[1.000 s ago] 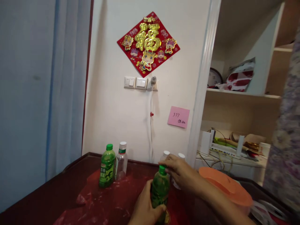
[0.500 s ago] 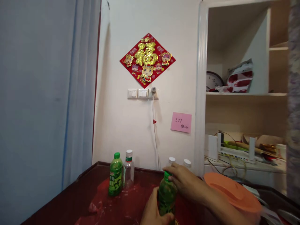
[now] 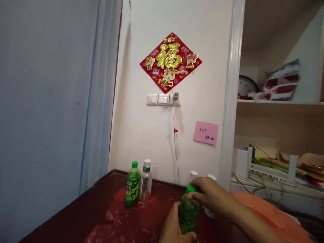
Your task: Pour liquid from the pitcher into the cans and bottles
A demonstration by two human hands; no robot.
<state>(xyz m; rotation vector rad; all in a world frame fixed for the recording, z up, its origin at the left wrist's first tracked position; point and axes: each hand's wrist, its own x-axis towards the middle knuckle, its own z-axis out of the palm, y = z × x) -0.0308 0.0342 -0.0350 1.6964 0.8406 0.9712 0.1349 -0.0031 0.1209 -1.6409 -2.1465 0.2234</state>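
A green-labelled drink bottle [image 3: 188, 214] with a green cap stands upright between my hands. My left hand [image 3: 174, 226] is wrapped round its lower body. The fingers of my right hand [image 3: 206, 192] close on the green cap [image 3: 190, 189] from the right. Behind my right hand, two white-capped bottles show in part, one with its cap [image 3: 194, 173] just above my knuckles and another cap [image 3: 212, 177] farther right. To the left, a second green bottle [image 3: 132, 185] stands beside a clear bottle [image 3: 146, 182] with a white cap.
A crumpled red plastic sheet [image 3: 111, 216] lies on the dark red table [image 3: 76, 209]. An orange lid-like object [image 3: 268, 216] sits at the right, near my forearm. Behind it, shelves hold a white router [image 3: 270, 173]. A white cord [image 3: 175, 148] hangs down the wall.
The view has turned slightly left, so the scene sits farther right. Both hands keep their hold on the green bottle and its cap; the other bottles have not moved on the table.
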